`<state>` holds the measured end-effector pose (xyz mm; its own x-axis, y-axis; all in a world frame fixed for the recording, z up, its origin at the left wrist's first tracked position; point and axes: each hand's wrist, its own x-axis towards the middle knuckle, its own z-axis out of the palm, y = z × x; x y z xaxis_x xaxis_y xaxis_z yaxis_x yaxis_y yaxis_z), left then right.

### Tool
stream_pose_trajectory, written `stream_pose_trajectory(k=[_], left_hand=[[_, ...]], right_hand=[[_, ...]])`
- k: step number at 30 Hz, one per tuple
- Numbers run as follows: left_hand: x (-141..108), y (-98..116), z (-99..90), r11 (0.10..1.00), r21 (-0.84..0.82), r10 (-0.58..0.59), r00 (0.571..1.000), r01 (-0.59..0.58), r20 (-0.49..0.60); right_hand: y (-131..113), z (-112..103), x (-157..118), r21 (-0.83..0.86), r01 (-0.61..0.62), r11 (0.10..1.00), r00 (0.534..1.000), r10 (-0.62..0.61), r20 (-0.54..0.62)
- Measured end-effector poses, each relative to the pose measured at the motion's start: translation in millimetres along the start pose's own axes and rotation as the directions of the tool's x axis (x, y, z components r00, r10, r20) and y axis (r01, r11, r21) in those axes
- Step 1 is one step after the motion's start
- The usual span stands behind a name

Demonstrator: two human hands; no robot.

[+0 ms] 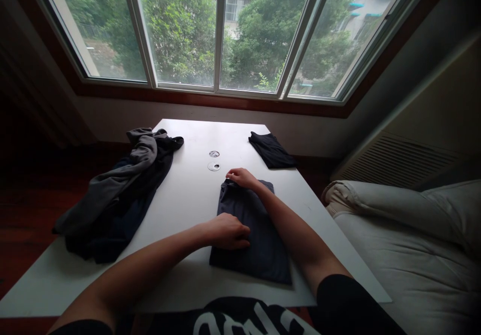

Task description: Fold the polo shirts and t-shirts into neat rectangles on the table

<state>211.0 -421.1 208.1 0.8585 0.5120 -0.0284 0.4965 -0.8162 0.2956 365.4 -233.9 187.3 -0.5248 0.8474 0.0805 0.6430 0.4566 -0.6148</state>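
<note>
A folded dark blue-grey garment [255, 244] lies flat on the white table in front of me, its exact kind unclear. My left hand [228, 231] rests on its left middle part, with the fingers curled together against the cloth. At the far edge, my right hand [242, 177] bends over the top left corner, thumb and fingers closed on the fabric there. My right forearm crosses above the garment's right side and hides part of it.
A loose heap of grey and dark clothes [112, 189] hangs over the table's left edge. Another folded black garment [272, 150] lies at the far right. Two round cable holes [214, 166] mark the white table [188, 194]. A pale padded seat [406, 244] stands right, below the window.
</note>
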Motion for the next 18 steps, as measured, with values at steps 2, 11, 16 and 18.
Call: stream_pose_trajectory(k=[2, 11, 16, 18], left_hand=[[0, 1, -0.1, 1.0, 0.003, -0.005, 1.0, 0.005, -0.002], [0, 2, -1.5, 1.0, 0.004, -0.013, 1.0, 0.013, 0.008], [0, 3, -2.7, 1.0, 0.013, -0.017, 1.0, 0.016, 0.019], [0, 3, -3.3, 1.0, 0.024, -0.018, 0.999, 0.018, 0.026]], right_hand=[[-4, 5, -2, -0.109, 0.019, 0.994, 0.997, -0.028, -0.076], [-14, 6, -9, -0.218, 0.155, 0.964, 0.985, -0.134, 0.11], [-18, 6, -11, -0.268, 0.168, 0.949, 0.982, -0.138, 0.127], [-21, 8, -11, -0.277, 0.159, 0.948, 0.982, -0.123, 0.141]])
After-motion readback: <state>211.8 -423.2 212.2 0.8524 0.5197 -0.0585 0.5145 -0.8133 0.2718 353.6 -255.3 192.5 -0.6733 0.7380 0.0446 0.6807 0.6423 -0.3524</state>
